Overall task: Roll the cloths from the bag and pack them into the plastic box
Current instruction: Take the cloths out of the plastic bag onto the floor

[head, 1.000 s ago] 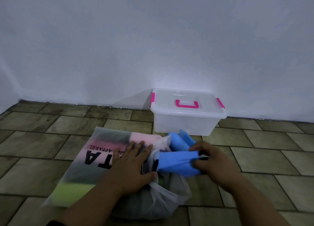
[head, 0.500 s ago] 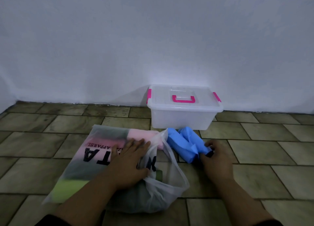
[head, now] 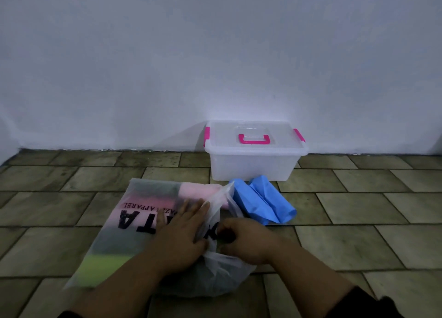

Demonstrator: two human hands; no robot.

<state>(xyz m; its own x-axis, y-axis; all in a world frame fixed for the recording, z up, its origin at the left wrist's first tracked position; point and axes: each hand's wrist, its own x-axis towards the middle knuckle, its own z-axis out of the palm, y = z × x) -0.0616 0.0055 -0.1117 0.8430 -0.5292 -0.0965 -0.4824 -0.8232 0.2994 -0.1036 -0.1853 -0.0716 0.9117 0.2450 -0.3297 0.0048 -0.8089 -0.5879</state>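
"Cloths [head: 198, 193], where are they?"
"Most are in the bag [head: 134, 212] on the floor [head: 358, 210] in front of me; pink, grey and lime show through the plastic. Two blue rolls [head: 263, 203] lie just beside its mouth, between it and the box [head: 251, 167]."
"And the box?"
"At the floor's far edge, against the wall [head: 215, 54], lid on."
"Your hands?"
"My left hand [head: 181, 231] lies flat on the bag, fingers straight, pressing it. My right hand [head: 244, 243] is at the bag's mouth, fingers curled round a dark cloth [head: 226, 235]."
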